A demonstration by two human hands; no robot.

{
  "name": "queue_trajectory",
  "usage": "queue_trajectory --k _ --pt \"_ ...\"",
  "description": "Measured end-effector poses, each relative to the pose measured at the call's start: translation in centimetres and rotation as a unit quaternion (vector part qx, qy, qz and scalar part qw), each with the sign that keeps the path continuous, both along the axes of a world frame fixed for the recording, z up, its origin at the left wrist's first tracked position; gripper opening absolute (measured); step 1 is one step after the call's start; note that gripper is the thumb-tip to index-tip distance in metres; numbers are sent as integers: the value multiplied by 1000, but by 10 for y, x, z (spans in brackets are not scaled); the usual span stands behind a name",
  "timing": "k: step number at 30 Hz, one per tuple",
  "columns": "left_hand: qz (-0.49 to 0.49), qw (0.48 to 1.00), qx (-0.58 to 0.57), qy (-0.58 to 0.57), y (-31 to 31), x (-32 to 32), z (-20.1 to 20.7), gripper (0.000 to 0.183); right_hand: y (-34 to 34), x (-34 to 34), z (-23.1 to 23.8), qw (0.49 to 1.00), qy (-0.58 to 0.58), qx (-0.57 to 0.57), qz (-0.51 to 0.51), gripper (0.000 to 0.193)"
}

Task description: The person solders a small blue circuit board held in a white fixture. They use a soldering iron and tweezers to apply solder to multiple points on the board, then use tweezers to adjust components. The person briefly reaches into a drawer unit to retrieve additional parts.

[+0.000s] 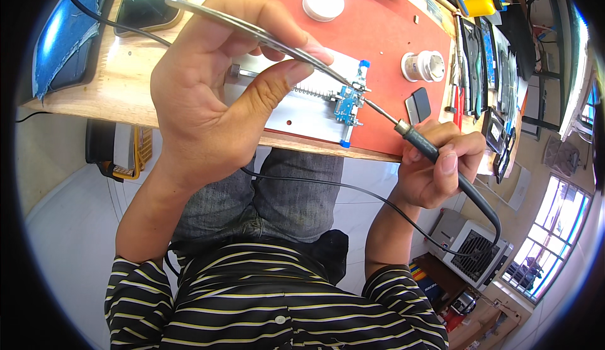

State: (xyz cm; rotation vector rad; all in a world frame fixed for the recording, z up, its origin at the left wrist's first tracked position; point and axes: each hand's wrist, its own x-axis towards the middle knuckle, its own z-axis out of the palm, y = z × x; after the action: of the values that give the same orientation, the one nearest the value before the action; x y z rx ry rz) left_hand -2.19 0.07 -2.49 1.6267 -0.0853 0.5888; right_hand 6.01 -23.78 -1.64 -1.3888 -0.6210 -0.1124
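My left hand [214, 91] pinches a pair of metal tweezers [252, 30], their tips reaching down to a small blue circuit board [348, 103]. That board sits clamped in a silver holder [277, 120] with a spring-loaded rod and blue end caps. From the other side, my right hand [441, 161] grips a soldering iron [419, 143] with a dark handle. Its thin tip points at the board's right edge, close to the tweezer tips; whether it touches cannot be made out. A black cord [353, 187] runs from the iron's handle across my lap to the left.
An orange-red mat [391, 41] covers the wooden table [82, 98]. On it stand a white round tub [323, 3], a spool [423, 66] and a small black piece [418, 105]. A phone [151, 0] lies at the far left. Tools and phone parts [488, 60] line the right edge.
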Motion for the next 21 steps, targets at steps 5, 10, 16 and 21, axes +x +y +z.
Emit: queue_trajectory --k 5,10,16,21 --pt "-1 1000 13 5 1 -1 0 30 -1 0 0 1000 1 0 2 27" --pt "3 1000 16 14 1 -1 0 30 -1 0 0 1000 0 1 6 27" --pt "0 1000 6 7 1 -1 0 30 0 0 0 1000 2 2 8 27" --pt "3 1000 6 7 1 0 -1 30 0 0 0 1000 2 3 4 27"
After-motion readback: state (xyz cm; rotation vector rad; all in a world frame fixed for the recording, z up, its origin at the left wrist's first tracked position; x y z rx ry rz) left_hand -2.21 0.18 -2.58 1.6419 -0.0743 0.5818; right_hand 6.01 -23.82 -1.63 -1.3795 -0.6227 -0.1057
